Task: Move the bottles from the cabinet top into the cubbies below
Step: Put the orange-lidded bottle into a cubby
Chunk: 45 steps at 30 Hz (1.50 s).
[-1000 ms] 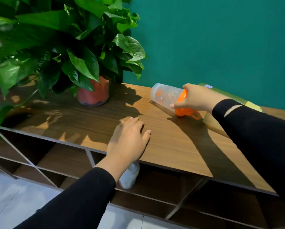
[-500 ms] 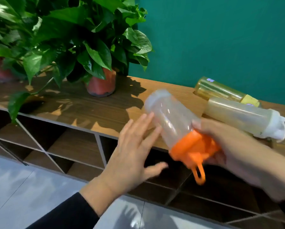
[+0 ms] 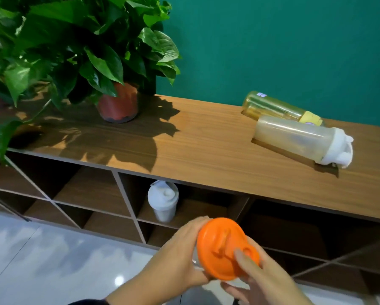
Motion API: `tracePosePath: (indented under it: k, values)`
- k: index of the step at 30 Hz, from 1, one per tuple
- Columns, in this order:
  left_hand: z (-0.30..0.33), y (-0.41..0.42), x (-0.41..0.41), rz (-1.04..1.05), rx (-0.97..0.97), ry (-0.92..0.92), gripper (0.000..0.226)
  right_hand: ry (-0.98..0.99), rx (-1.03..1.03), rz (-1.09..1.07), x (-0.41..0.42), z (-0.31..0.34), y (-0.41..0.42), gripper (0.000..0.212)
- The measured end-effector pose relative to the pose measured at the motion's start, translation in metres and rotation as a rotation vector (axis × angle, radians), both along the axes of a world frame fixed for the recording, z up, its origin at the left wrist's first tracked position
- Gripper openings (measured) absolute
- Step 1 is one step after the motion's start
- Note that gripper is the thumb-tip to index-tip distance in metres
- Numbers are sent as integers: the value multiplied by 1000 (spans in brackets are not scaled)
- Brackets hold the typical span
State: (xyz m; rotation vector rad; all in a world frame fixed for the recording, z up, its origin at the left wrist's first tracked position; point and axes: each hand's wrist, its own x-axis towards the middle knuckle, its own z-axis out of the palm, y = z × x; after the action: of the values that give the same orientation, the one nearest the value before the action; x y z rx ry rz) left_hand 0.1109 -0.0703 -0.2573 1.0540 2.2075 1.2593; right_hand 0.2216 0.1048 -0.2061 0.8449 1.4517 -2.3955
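Note:
An orange-lidded clear bottle (image 3: 225,247) is held low in front of the cubbies, lid towards me, its body hidden behind the lid and hands. My left hand (image 3: 175,258) grips its left side and my right hand (image 3: 263,276) grips its right, a thumb over the lid. On the wooden cabinet top (image 3: 202,146) lie a clear bottle with a white lid (image 3: 301,140) and, behind it, a yellow bottle (image 3: 277,107). A white-lidded bottle (image 3: 163,200) stands upright in an upper cubby.
Two potted plants stand on the left of the cabinet top, the nearer in a red pot (image 3: 118,104), leaves spreading wide. A teal wall (image 3: 283,40) backs the cabinet. Slanted dividers (image 3: 127,201) split the cubbies. Pale tiled floor (image 3: 52,260) lies below.
The orange-lidded bottle has come off the cabinet top and down in front of the cubbies. My left hand has left the cabinet edge and closed on it beside my right.

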Motion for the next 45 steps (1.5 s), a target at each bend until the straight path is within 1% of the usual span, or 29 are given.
tracePosePath:
  k: [2, 3, 4, 5, 7, 9, 12, 14, 16, 20, 22, 25, 28, 30, 32, 34, 36, 37, 38, 40, 41, 42, 43, 45]
  values:
    - [-10, 7, -8, 80, -95, 66, 97, 3, 77, 9, -14, -14, -6, 83]
    - [-17, 10, -12, 127, -128, 17, 103, -11, 116, 0, -24, -21, -11, 88]
    - [-24, 13, -17, 176, -145, -59, 110, -22, 121, -35, -35, -30, -14, 85]
    - [-33, 15, -23, 213, -138, -152, 113, -23, 101, -69, -44, -41, -15, 79]
    - [-38, 18, -31, 249, -81, -320, 107, -11, 67, -131, -59, -50, -18, 62]
    - [-41, 23, -38, 269, -38, -401, 97, -40, 68, -142, -70, -59, -19, 53]
    - [-47, 33, -47, 308, -18, -434, 87, -125, 116, -144, -84, -72, -20, 51]
    - [-50, 40, -52, 315, 10, -441, 84, -140, 141, -166, -93, -80, -18, 40]
    - [-51, 47, -57, 363, 19, -433, 82, -138, 144, -184, -100, -84, -16, 28]
    - [-56, 58, -68, 392, 5, -429, 78, -126, 167, -194, -112, -86, -12, 20]
    - [-58, 63, -75, 408, 6, -473, 72, -134, 196, -174, -115, -89, -9, 28]
    - [-59, 65, -82, 417, -29, -491, 71, -127, 210, -151, -115, -90, -8, 29]
    - [-54, 63, -83, 417, -68, -534, 64, -114, 267, -114, -115, -89, -9, 47]
    - [-50, 61, -81, 418, -88, -550, 58, -120, 272, -101, -116, -87, -11, 51]
    - [-46, 61, -79, 429, -151, -547, 41, -137, 274, -104, -114, -84, -12, 52]
    - [-42, 61, -77, 450, -184, -552, 29, -156, 306, -82, -111, -79, -13, 57]
    - [-34, 61, -72, 478, -217, -521, 12, -211, 368, -30, -105, -72, -12, 69]
    - [-30, 60, -68, 498, -233, -486, 19, -240, 424, 9, -100, -67, -10, 71]
    - [-30, 57, -64, 497, -250, -429, 22, -252, 477, 63, -94, -59, -10, 66]
    - [-19, 48, -49, 443, -374, -249, 22, -217, 539, 151, -77, -39, -8, 41]
    - [-9, 43, -39, 406, -423, -137, 16, -185, 549, 171, -68, -28, -6, 30]
    - [-1, 35, -28, 384, -396, -2, 13, -139, 560, 166, -58, -15, -4, 25]
    - [12, 29, -17, 359, -292, 140, 11, -61, 595, 122, -47, 0, 3, 24]
    - [43, 27, -2, 288, -24, 350, 11, 150, 764, -50, -25, 30, 24, 23]
